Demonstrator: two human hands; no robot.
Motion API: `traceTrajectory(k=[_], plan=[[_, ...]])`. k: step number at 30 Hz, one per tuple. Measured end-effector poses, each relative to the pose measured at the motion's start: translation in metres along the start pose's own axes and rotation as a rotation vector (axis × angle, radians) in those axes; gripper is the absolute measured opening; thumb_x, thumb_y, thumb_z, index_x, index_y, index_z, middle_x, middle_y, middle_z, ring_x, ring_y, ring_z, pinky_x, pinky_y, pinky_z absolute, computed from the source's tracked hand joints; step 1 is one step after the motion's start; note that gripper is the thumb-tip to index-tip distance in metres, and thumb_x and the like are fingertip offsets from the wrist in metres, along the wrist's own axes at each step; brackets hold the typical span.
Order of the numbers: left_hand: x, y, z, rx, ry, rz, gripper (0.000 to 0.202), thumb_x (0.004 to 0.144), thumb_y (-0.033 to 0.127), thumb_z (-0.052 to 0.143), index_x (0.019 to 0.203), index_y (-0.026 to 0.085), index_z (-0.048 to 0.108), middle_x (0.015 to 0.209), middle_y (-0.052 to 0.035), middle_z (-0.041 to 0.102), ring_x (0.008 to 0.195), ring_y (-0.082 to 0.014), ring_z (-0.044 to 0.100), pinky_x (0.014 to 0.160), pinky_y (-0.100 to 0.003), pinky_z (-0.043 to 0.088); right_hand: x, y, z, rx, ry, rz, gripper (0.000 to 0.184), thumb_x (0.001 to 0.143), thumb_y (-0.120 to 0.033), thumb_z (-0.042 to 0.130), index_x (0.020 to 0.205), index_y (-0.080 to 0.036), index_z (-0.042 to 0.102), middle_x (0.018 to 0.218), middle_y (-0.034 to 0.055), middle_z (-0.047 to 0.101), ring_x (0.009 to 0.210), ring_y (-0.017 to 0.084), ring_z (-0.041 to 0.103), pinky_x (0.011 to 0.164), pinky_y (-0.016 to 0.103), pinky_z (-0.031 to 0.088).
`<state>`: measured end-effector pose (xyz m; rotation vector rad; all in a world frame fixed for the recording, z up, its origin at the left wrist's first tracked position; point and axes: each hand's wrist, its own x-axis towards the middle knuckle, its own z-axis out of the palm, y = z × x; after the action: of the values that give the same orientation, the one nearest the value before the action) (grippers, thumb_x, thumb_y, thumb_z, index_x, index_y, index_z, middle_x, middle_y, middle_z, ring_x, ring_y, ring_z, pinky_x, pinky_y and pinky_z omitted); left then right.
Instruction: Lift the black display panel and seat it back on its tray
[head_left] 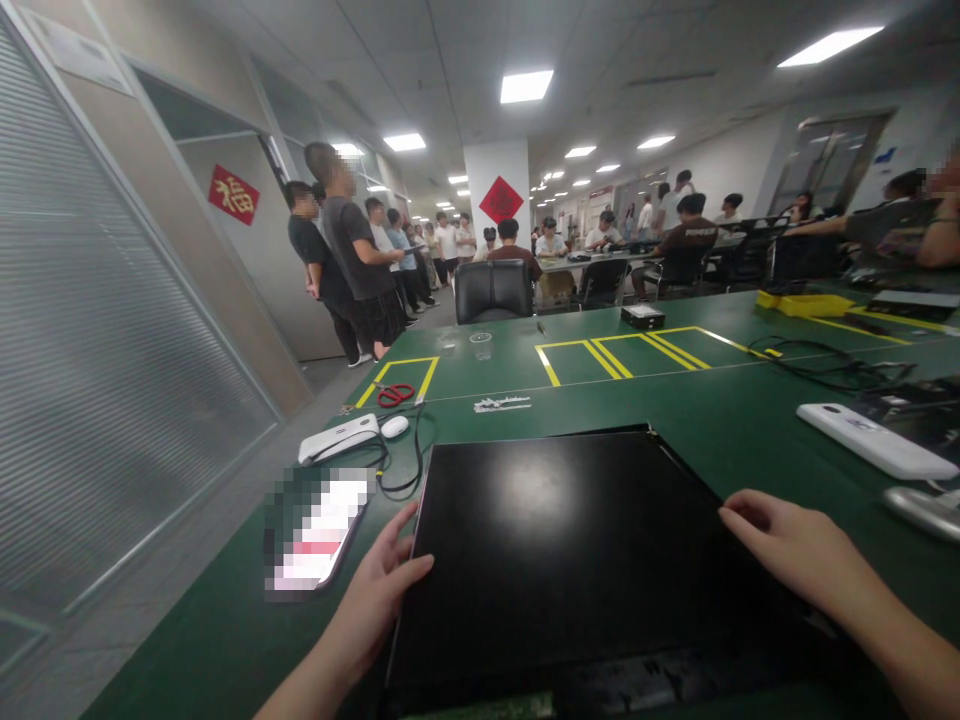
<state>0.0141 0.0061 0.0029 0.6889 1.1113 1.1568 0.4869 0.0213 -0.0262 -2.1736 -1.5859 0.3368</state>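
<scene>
Glossy black panel (570,560); green table (705,420) with yellow tape lines (592,355); red-handled scissors (395,395); white mouse (394,426).

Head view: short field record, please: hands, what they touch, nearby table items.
black panel: flat on green table
left hand: grips its left edge
right hand: rests on its right edge, grip unclear
left of panel: phone, white mouse, red scissors
right of panel: white device
background: people standing and seated
</scene>
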Motion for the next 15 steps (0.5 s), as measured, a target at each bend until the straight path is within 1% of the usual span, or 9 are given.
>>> traceTrajectory(k=[2, 6, 9, 11, 15], plan=[[-0.0025, 0.0014, 0.0007, -0.001, 0.014, -0.007, 0.114, 0.058, 0.02, 0.095, 0.155, 0.02, 0.036, 0.111, -0.0126, 0.082, 0.109, -0.0386, 0.075, 0.097, -0.049, 0.057, -0.0011, -0.0013, -0.002, 0.002, -0.001, 0.004, 0.039, 0.079, -0.058, 0.049, 0.081, -0.03, 0.075, 0.084, 0.006, 0.081, 0.08, 0.03, 0.074, 0.068, 0.04, 0.052], [-0.0061, 0.0025, 0.0012, -0.011, -0.006, -0.001, 0.1, 0.06, 0.021, 0.094, 0.148, 0.02, 0.047, 0.114, -0.0129, 0.082, 0.112, -0.0376, 0.074, 0.098, -0.047, 0.057, -0.0031, -0.0016, -0.0027, -0.006, 0.003, -0.005, 0.039, 0.08, -0.057, 0.048, 0.082, -0.03, 0.076, 0.084, 0.0056, 0.081, 0.08, 0.03, 0.074, 0.07, 0.041, 0.052], [-0.0057, 0.0016, -0.0005, 0.002, -0.017, 0.02, 0.093, 0.061, 0.022, 0.093, 0.144, 0.02, 0.052, 0.114, -0.0126, 0.082, 0.114, -0.0375, 0.073, 0.098, -0.047, 0.056, -0.0027, 0.0005, -0.0008, -0.01, 0.026, -0.023, 0.038, 0.081, -0.056, 0.048, 0.081, -0.03, 0.076, 0.083, 0.0061, 0.081, 0.078, 0.03, 0.074, 0.068, 0.041, 0.052], [-0.0049, 0.0006, -0.0019, 0.003, -0.022, 0.025, 0.093, 0.061, 0.022, 0.093, 0.145, 0.021, 0.053, 0.115, -0.0126, 0.081, 0.115, -0.0376, 0.073, 0.099, -0.047, 0.056, -0.0014, 0.0021, 0.0004, -0.003, 0.024, -0.026, 0.037, 0.081, -0.056, 0.049, 0.079, -0.03, 0.076, 0.082, 0.0059, 0.08, 0.077, 0.03, 0.073, 0.066, 0.04, 0.051], [-0.0041, -0.0006, -0.004, -0.009, -0.039, 0.024, 0.095, 0.065, 0.021, 0.091, 0.149, 0.02, 0.048, 0.117, -0.0133, 0.081, 0.116, -0.0372, 0.073, 0.101, -0.048, 0.055, 0.0005, 0.0037, 0.0013, 0.029, 0.039, -0.019, 0.034, 0.08, -0.053, 0.049, 0.076, -0.03, 0.074, 0.08, 0.0048, 0.08, 0.076, 0.029, 0.073, 0.067, 0.039, 0.051]])
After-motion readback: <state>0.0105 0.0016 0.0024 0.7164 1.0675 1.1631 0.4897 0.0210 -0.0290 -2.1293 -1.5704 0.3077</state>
